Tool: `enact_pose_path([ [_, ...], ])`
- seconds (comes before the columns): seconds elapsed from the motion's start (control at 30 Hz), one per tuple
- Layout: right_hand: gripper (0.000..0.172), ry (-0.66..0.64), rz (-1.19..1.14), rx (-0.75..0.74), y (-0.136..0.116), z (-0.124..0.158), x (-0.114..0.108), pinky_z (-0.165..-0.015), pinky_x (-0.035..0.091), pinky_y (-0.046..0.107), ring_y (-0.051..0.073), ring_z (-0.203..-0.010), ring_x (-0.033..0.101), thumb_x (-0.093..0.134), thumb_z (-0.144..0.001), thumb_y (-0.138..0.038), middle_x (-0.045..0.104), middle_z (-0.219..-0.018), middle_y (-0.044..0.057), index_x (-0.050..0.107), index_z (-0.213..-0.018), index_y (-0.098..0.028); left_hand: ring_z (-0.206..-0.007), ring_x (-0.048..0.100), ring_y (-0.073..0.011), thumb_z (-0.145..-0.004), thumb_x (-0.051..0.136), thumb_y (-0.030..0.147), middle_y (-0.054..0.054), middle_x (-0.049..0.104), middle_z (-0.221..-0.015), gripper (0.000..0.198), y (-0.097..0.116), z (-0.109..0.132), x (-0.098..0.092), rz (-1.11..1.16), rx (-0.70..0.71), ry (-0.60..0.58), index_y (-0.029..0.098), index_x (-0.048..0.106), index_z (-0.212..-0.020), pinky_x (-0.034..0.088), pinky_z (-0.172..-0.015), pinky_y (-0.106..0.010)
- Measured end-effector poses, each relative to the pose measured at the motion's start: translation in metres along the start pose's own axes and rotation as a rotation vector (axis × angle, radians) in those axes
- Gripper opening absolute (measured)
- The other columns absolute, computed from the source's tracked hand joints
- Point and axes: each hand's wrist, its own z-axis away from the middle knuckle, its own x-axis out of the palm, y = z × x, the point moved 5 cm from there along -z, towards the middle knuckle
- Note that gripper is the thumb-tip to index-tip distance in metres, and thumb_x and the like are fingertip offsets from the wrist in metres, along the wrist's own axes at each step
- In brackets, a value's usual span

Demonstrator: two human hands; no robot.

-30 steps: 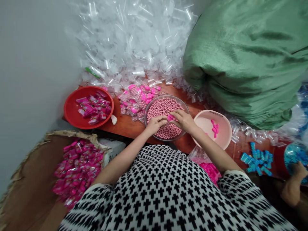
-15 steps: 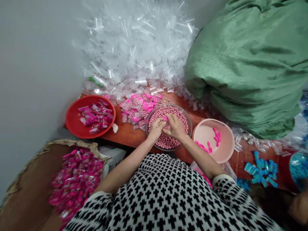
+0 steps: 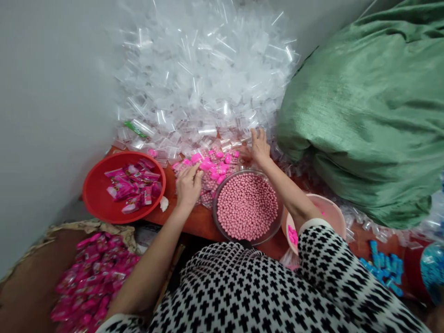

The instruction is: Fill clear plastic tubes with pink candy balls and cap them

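My left hand (image 3: 189, 188) is over the near left side of a pile of small clear containers (image 3: 222, 173) filled with pink beads and topped with bright pink caps. Its fingers stretch out loosely by the pink caps. Beyond the bowl, my right hand (image 3: 260, 147) reaches to the edge of a large heap of clear plastic tubes (image 3: 208, 88), fingers apart and nothing visible in them. Between my forearms stands a clear round bowl (image 3: 215, 213) full of pink beads (image 3: 246, 203).
A red basin (image 3: 90, 196) with pink wrapped packets stands left, above a carton (image 3: 26, 268) of similar packets. Under my right forearm is a pale pink basin (image 3: 336, 215) holding pink caps. A big green sack (image 3: 364, 101) and blue tubes (image 3: 385, 266) lie right.
My hands have parted from over the bead bowl, where they held a small pink-capped piece. The left went to the filled containers, the right forward to the clear tubes. The view shifted slightly.
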Motion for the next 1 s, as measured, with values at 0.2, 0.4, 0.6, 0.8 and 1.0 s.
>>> enact_pose_path([
  [0.2,0.05,-0.032,0.239,-0.134,-0.007,-0.044,0.026,-0.083,0.049,0.05,0.038,-0.124,0.04,0.041,-0.092,-0.015,0.031,-0.149,0.021,0.043,-0.141,-0.022,-0.117,0.054,-0.0263,-0.093,0.044,0.041,-0.012,0.065,-0.119,0.041,-0.026,-0.012,0.004,-0.088,-0.01,0.049,0.018,0.064,-0.121,0.038,-0.107,-0.043],
  [0.4,0.041,-0.037,0.177,-0.231,0.009,-0.057,0.025,-0.082,0.047,0.043,0.032,-0.112,0.047,0.036,-0.093,-0.02,0.047,-0.134,0.019,0.055,-0.129,-0.018,-0.126,0.049,-0.0265,-0.094,0.047,0.04,-0.011,0.062,-0.124,0.037,-0.011,-0.014,0.0,-0.115,0.071,0.112,0.02,0.063,-0.121,0.036,-0.111,-0.044],
  [0.6,0.034,0.133,-0.245,-0.163,0.037,-0.036,0.002,-0.092,0.045,0.035,0.022,-0.098,0.057,0.048,-0.084,-0.02,0.063,-0.112,0.013,0.065,-0.114,-0.014,-0.124,0.052,-0.0254,-0.094,0.05,0.033,-0.01,0.066,-0.117,0.031,0.036,-0.004,0.013,-0.006,0.228,0.031,0.021,0.065,-0.118,0.038,-0.111,-0.046],
  [0.8,0.034,0.034,-0.763,-0.089,0.03,0.039,-0.036,-0.071,0.049,0.029,0.016,-0.072,0.058,0.063,-0.076,-0.034,0.068,-0.083,0.003,0.069,-0.103,-0.014,-0.124,0.053,-0.0231,-0.096,0.045,0.029,-0.012,0.061,-0.129,0.039,0.078,0.007,0.039,0.069,0.27,-0.123,0.018,0.056,-0.131,0.04,-0.111,-0.042],
  [1.0,0.03,-0.316,-0.998,-0.093,-0.002,0.128,-0.044,-0.059,0.047,0.024,0.011,-0.06,0.057,0.074,-0.07,-0.038,0.061,-0.066,-0.002,0.071,-0.088,-0.014,-0.138,0.041,-0.0311,-0.084,0.067,0.034,-0.019,0.046,-0.146,0.073,0.1,0.03,0.066,0.053,0.33,-0.39,0.014,0.036,-0.147,0.034,-0.115,-0.047],
])
